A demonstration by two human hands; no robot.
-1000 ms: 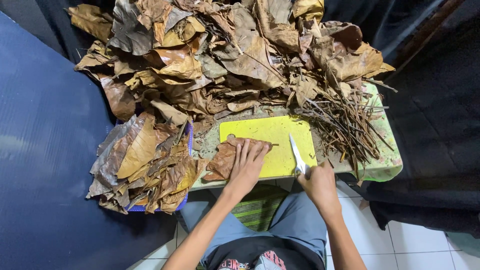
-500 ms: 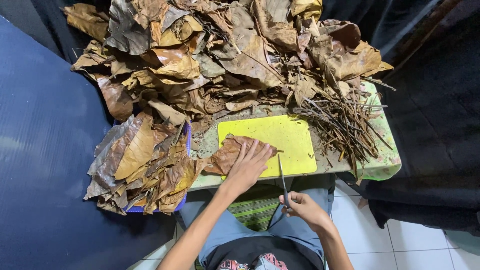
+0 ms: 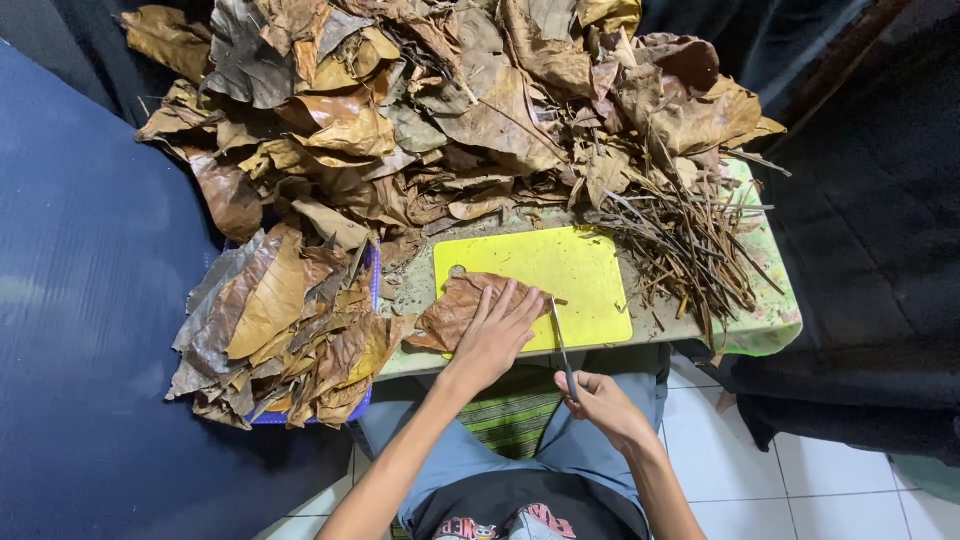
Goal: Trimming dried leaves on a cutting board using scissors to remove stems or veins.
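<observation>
Far left, a stack of flattened brown leaves [image 3: 285, 330] sits on a blue tray [image 3: 372, 290] and spills over its near edge; these look like the ones already dealt with, so a fair share of the work seems done. Beside it lies a yellow cutting board [image 3: 560, 270] on the small table [image 3: 770, 320].

The left hand [image 3: 495, 335] is pressed flat, fingers spread, on 1 dry leaf [image 3: 455, 310] that lies across the board's near left corner. It grips nothing; it just pins the leaf down.

Just to the right, the right hand [image 3: 600, 400] is below the table edge, over the person's lap, and is curled around the handle of a thin knife [image 3: 560, 340]. The blade points up toward the board, and its tip sits close to the leaf's right edge, beside the left fingertips. From here I cannot tell whether the blade touches the leaf.

Further right, a bundle of bare leaf stalks [image 3: 690, 240] lies at the board's far side, loosely heaped, some hanging over the table's edge. That heap looks to me like what has been cut away so far.

Behind everything, a big mound of loose crumpled leaves [image 3: 480, 100] covers the back of the table. Judging by its bulk against the tray stack, I would say well over half is left.
</observation>
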